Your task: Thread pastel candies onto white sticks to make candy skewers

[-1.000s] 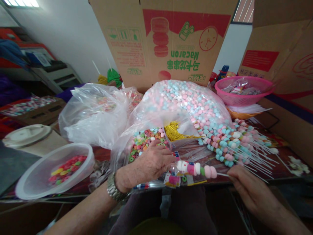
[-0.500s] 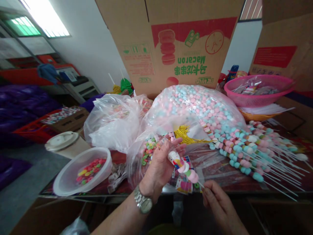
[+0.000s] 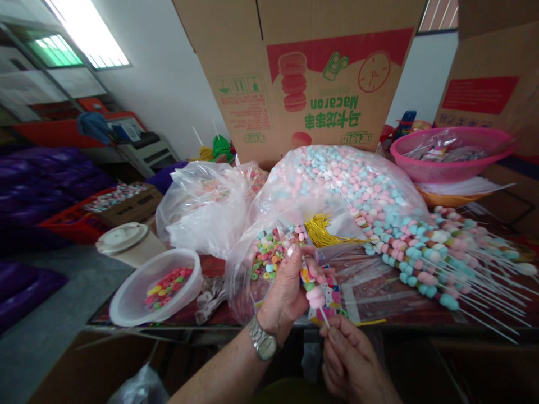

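A marshmallow skewer [image 3: 315,297] with pink, green and yellow pieces slants across the front of the table. My left hand [image 3: 288,286], with a metal watch [image 3: 261,338] on its wrist, is curled around the skewer's upper part. The top end is partly hidden by the fingers. Lower down, my right hand [image 3: 347,353] pinches the white stick [image 3: 324,317] just below the pink marshmallow. Printed colourful wrappers [image 3: 332,292] lie beneath and beside the skewer. Behind my left hand are ring-shaped candies [image 3: 267,255] in a clear bag, beside gold twist ties [image 3: 322,231].
A big clear bag of pastel marshmallows [image 3: 337,174] fills the table's back. Finished-looking skewers [image 3: 425,252] are heaped at right, under a pink basket [image 3: 455,163]. At left stand a translucent bowl [image 3: 120,300] of candies and a lidded tub [image 3: 126,238]. Cardboard boxes [image 3: 240,50] rise behind.
My left hand's fingers have closed around the skewer's upper part, which lay across the more open palm before. My right hand has moved left and slightly down with the stick. The view has shifted slightly.
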Available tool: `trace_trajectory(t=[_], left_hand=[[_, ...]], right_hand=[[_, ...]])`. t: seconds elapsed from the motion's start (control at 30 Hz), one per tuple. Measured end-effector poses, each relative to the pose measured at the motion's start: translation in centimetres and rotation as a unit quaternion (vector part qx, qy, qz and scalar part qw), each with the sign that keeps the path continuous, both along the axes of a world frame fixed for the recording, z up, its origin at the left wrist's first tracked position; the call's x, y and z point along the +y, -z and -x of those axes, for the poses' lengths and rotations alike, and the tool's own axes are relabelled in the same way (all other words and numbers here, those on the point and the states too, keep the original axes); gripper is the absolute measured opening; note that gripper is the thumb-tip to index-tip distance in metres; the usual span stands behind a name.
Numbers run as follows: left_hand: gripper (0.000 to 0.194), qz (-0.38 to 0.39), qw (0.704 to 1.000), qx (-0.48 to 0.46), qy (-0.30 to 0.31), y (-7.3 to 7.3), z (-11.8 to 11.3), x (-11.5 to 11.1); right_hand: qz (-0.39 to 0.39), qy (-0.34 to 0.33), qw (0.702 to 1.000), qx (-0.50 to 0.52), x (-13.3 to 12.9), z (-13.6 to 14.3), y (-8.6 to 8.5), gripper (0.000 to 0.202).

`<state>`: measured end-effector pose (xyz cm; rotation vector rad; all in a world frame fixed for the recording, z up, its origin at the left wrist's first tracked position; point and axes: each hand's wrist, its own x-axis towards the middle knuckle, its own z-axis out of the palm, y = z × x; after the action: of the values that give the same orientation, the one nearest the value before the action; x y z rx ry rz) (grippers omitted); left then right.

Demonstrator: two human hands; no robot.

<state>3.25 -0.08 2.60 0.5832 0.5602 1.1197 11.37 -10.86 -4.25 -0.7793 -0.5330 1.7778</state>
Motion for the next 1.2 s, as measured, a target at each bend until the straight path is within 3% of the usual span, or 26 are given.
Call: trace_trajectory(t=[0.1, 0.17, 0.23, 0.3, 0.37, 0.47, 0.53, 0.67, 0.8, 0.9, 1.07, 1.2], left_hand=[[0.044, 0.035, 0.999, 0.013, -0.008, 0.7, -0.7, -0.9], [0.046, 0.044, 0.998, 0.033, -0.019, 1.2, -1.0, -1.4], [0.046, 0.041, 0.997, 0.064, 0.004, 1.5, -0.9, -1.5], [0.044, 0.027, 0.994, 0.082, 0.06, 1.6, 0.0, -1.0], [0.046, 0.015, 0.992, 0.065, 0.102, 1.1, 1.2, 0.0], [0.049, 0.022, 0.994, 0.004, 0.109, -0.1, 2.2, 1.5], [0.04, 0.031, 0.996, -0.023, 0.086, -0.9, 2.0, 1.8], [0.024, 0.051, 0.998, -0.032, 0.037, -0.7, 0.1, 0.5], [0.035, 0.097, 0.995, -0.014, 0.034, 1.1, -1.4, -1.6], [0.038, 0.113, 0.993, 0.017, 0.033, 1.7, -1.6, -2.1], [0.039, 0.064, 0.997, 0.037, 0.024, 1.2, -1.4, -1.5], [0.041, 0.056, 0.993, 0.097, 0.043, 1.9, -1.7, -2.1]], right_hand=[[-0.029, 0.061, 0.988, -0.137, 0.5, -0.2, -0.6, 0.037], [-0.07, 0.114, 0.957, -0.259, 0.7, -0.5, -0.9, 0.037], [-0.083, 0.141, 0.937, -0.309, 0.8, -1.0, -1.0, 0.038], [-0.039, 0.1, 0.964, -0.245, 0.7, -1.7, -1.1, 0.038], [0.022, 0.015, 0.992, -0.121, 0.4, -2.5, -1.2, 0.036], [0.052, -0.08, 0.995, -0.002, 0.2, -3.1, -1.5, 0.034], [0.051, -0.098, 0.994, 0.02, 0.1, -2.8, -1.7, 0.035], [0.039, -0.023, 0.999, -0.017, 0.5, -1.5, -1.7, 0.039], [0.046, 0.042, 0.996, -0.058, 1.3, -0.5, -1.9, 0.039], [0.029, 0.082, 0.99, -0.11, 1.8, -0.6, -1.9, 0.039], [-0.058, 0.05, 0.95, -0.302, 1.4, -1.3, -1.5, 0.042], [-0.086, 0.118, 0.923, -0.356, 1.4, -1.0, -1.1, 0.035]])
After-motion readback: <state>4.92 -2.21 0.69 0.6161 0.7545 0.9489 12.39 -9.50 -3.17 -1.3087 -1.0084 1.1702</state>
